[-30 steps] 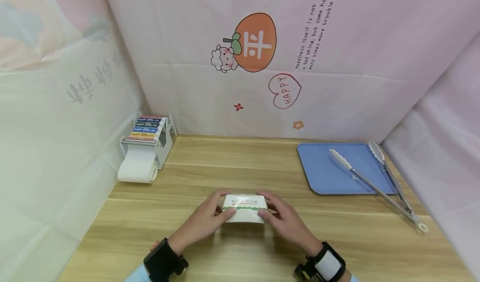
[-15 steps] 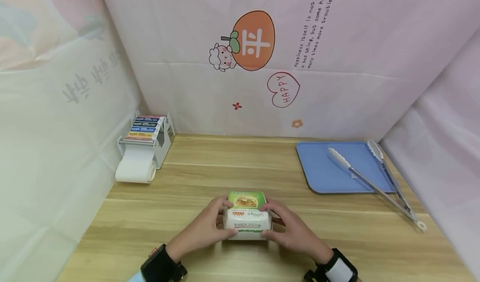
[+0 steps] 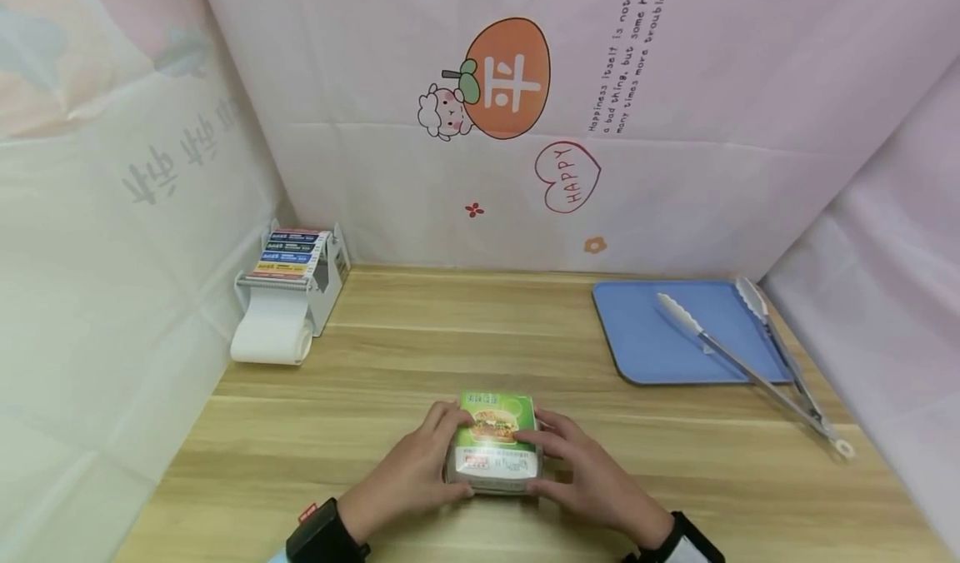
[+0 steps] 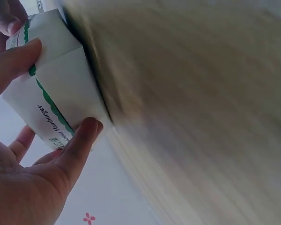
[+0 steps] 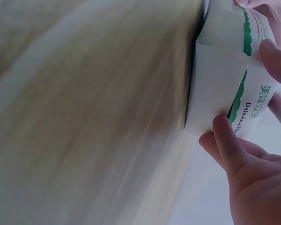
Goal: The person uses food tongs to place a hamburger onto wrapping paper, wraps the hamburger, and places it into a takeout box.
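A closed hamburger box (image 3: 498, 455), green on top with a burger picture and white on its sides, is at the table's near middle. My left hand (image 3: 416, 471) grips its left side, thumb at the near lower edge and a finger on top. On the opposite side my right hand (image 3: 592, 475) holds it the same way. In the left wrist view the white box wall (image 4: 65, 79) has a green wavy band and the words Delicious Hamburger; thumb and fingers press on it. The right wrist view shows the other side wall (image 5: 220, 75), with its lower edge at the tabletop.
A label dispenser (image 3: 296, 284) with a white paper roll stands at the back left. On the right lies a blue tray (image 3: 637, 338), with metal tongs (image 3: 750, 376) spread across it and over its front edge. Printed cloth walls (image 3: 360, 188) enclose the wooden table (image 3: 420, 313).
The box has tipped so that its green top faces up, and it has come nearer the front edge. Both hands have moved with it, keeping their hold.
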A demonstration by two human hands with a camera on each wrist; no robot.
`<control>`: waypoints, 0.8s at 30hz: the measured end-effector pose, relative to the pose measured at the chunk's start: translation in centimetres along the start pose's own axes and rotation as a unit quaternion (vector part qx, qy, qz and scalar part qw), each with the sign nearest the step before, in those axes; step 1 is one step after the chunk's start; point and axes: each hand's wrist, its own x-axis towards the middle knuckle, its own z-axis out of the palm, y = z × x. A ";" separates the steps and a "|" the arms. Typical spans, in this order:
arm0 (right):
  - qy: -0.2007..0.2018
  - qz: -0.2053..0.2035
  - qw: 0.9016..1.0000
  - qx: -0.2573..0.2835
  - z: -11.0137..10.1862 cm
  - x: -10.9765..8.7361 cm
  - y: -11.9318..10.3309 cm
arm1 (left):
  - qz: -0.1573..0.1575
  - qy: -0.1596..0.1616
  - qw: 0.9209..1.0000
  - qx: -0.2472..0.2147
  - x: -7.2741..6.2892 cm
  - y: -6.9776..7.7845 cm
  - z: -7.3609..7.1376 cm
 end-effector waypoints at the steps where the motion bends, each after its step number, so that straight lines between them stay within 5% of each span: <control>1: 0.003 0.000 1.000 -0.006 0.1 0.0 0.0 | 0.000 -0.001 1.000 0.001 0.0 0.0 0.0; 24: 0.016 -0.027 0.998 -0.052 0.6 -0.2 -0.2 | 0.003 -0.010 1.000 0.027 -0.2 0.6 0.5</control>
